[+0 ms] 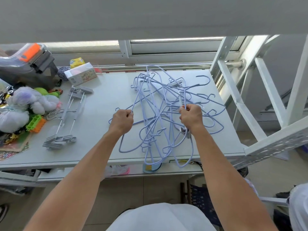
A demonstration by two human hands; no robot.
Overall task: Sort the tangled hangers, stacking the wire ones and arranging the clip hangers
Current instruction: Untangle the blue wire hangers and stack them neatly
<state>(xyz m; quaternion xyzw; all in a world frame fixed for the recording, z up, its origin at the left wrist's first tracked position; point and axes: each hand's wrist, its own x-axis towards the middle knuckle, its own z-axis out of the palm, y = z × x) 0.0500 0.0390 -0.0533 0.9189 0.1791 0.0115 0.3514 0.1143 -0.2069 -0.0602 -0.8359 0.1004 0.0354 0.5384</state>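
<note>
While the tangled wire hangers (166, 110) are lying on the table (103, 144), the left hand (122, 121) and right hand (191, 116) are each gripping a wire, fists closed; clip hangers (66, 114) are lying apart to the left.

Tangled blue wire hangers (166, 114) heap mid-table; grey clip hangers (66, 114) lie left.

I see two bare forearms running up from the lower edge, no sleeves reaching the wrists or elbows. Left hand (122, 121) and right hand (191, 116) carry no rings, watch or gloves that I can make out. A pale, light-grey garment (160, 217) covers the body at bottom centre, plain, without markings.
</note>
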